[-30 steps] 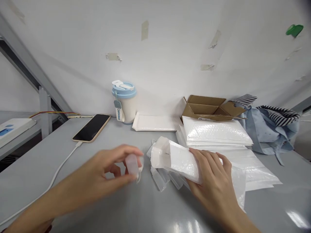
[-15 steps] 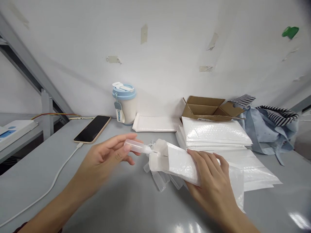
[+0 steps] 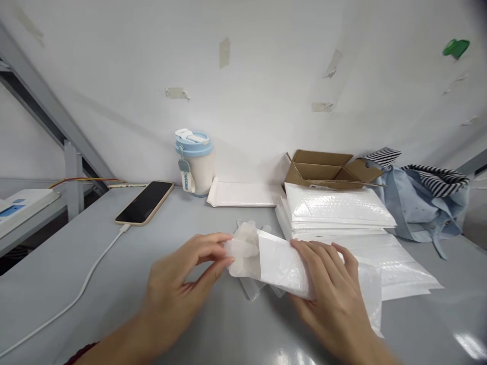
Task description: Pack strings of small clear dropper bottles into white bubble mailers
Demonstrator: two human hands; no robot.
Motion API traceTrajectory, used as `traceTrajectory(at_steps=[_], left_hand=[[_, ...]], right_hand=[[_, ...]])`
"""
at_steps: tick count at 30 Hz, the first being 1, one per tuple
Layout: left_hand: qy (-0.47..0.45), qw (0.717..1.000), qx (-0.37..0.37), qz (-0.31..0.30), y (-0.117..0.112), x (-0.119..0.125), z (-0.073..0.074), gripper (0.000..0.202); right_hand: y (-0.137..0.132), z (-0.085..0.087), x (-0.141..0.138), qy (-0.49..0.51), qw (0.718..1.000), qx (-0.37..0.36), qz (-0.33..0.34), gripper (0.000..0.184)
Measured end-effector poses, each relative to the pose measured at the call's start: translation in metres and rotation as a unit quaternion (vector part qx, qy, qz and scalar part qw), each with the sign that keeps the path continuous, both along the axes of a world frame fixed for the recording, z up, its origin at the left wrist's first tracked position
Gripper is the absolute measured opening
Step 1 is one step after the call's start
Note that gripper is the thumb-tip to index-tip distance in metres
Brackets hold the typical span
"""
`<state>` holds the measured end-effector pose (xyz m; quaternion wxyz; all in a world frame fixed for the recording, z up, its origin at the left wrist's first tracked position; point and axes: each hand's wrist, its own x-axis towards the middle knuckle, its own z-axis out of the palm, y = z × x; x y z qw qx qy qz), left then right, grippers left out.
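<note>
My right hand (image 3: 329,284) is closed around a white bubble mailer (image 3: 283,261), its mouth gaping toward the left. At that mouth, my left hand (image 3: 186,279) pinches the rear end of a small translucent plastic bottle (image 3: 241,248). The bottle's front part lies inside the opening, and its tip is hidden there. Beneath the mailer, several more clear plastic bottles (image 3: 251,289) lie on the grey table, mostly covered by it.
A stack of bubble mailers (image 3: 338,208) lies at the right, before an open cardboard box (image 3: 323,170) and a blue cloth bag (image 3: 422,203). Further left are a flat white package (image 3: 245,194), a lidded cup (image 3: 200,167) and a phone (image 3: 145,203) on a white cable (image 3: 91,271).
My left hand has moved right and slightly down, carrying the bottle from outside the mailer's mouth into it. My right hand keeps its grip, almost unmoved.
</note>
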<state>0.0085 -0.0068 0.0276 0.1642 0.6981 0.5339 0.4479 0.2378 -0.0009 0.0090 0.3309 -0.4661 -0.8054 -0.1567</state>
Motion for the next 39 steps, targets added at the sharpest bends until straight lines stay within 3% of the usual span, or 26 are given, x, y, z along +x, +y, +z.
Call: traceTrajectory(at_steps=[4, 10, 13, 18, 23, 27, 31, 39], left_hand=[[0.047, 0.997, 0.061, -0.012, -0.004, 0.005, 0.0, 0.009], [0.024, 0.999, -0.034, 0.014, 0.002, 0.003, -0.002, 0.012], [0.037, 0.998, -0.024, -0.038, 0.003, 0.003, -0.007, 0.015], [0.12, 0.981, 0.02, -0.154, -0.004, 0.004, -0.009, 0.037], [0.14, 0.98, -0.059, -0.127, -0.006, 0.01, -0.011, 0.027], [0.134, 0.983, -0.066, -0.109, -0.007, 0.014, -0.012, 0.028], [0.169, 0.975, -0.076, -0.127, -0.009, 0.015, -0.012, 0.037], [0.149, 0.97, 0.023, -0.193, -0.002, 0.014, -0.017, 0.045]], right_hand=[[0.0, 0.0, -0.002, 0.0, 1.0, -0.002, 0.003, 0.037], [-0.001, 0.0, -0.002, 0.012, 1.0, 0.004, 0.006, 0.036], [-0.002, 0.0, -0.002, 0.018, 1.0, 0.009, 0.01, 0.036], [-0.001, 0.0, -0.004, 0.016, 1.0, 0.011, 0.007, 0.031], [-0.001, -0.001, -0.004, 0.023, 1.0, 0.009, 0.013, 0.029], [-0.001, -0.001, -0.002, 0.021, 0.999, 0.021, 0.025, 0.031], [-0.002, -0.003, 0.004, -0.021, 0.998, 0.023, 0.05, 0.034], [-0.004, -0.007, 0.006, -0.043, 0.996, 0.011, 0.075, 0.045]])
